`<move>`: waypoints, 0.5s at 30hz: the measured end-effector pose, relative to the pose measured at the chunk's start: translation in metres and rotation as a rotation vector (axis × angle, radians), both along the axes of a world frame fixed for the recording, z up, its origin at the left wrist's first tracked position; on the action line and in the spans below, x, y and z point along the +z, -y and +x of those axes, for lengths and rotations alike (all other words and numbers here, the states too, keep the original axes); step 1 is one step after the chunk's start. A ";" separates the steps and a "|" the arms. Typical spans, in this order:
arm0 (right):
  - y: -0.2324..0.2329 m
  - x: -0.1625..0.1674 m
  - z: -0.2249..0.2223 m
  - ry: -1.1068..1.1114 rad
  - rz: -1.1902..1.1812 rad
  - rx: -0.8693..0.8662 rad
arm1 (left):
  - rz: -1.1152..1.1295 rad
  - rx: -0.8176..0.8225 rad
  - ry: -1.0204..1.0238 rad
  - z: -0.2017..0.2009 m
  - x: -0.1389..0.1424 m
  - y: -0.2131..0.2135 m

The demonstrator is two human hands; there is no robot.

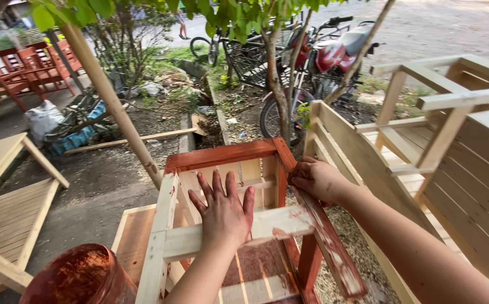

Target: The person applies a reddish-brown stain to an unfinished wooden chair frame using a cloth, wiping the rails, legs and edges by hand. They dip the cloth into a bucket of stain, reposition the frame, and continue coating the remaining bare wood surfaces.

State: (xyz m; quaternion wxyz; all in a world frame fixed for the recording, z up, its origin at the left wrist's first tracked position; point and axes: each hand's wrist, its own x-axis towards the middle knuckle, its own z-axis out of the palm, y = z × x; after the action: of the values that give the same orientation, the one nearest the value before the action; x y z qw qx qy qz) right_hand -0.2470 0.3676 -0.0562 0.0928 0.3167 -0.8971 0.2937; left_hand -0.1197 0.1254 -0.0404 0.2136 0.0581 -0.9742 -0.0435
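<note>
At the near left edge stands a rust-red stained bucket (81,276), its rim smeared with the same reddish colour that covers part of the wooden chair frame (224,155) in the middle of the view. Farther left lies a bare slatted wooden piece (8,225) on the ground, and red finished chairs (25,70) stand at the far left.

The chair frame sits just in front of the person, between the bucket and a pale unfinished bench (424,169) on the right. Its long rails run near to far; the far crossbar and the right rail are already red, while the left rail and the near cross slat remain bare wood with only blotches of colour.

The left hand (224,211) lies flat on the near cross slat, fingers (217,183) spread wide and straight, holding nothing, pressing the frame steady. The right hand (315,179) is curled closed against the upper end of the right rail; it may be bunched around a staining rag, though the fingers hide whatever is inside.

By my reading the step in hand is rubbing stain along the right rail while the other hand braces the frame. The next move would call for fresh colour from the bucket and a shift toward the bare left rail. A red motorbike (334,56) stands beyond, by a thin tree.
</note>
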 end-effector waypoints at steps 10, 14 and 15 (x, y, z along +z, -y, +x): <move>-0.046 0.017 0.146 0.141 0.040 -0.072 | 0.009 0.009 -0.078 -0.005 -0.004 -0.006; -0.061 0.019 0.189 0.027 0.047 0.052 | -0.007 0.022 -0.087 -0.005 -0.006 -0.006; -0.065 0.020 0.197 0.012 0.055 0.085 | -0.009 0.034 -0.089 -0.006 -0.006 -0.006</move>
State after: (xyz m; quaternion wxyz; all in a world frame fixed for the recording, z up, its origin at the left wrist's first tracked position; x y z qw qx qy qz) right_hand -0.0500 0.4322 -0.0359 0.0663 0.3552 -0.8911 0.2744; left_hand -0.1256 0.1317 -0.0462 0.2575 0.0715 -0.9629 -0.0379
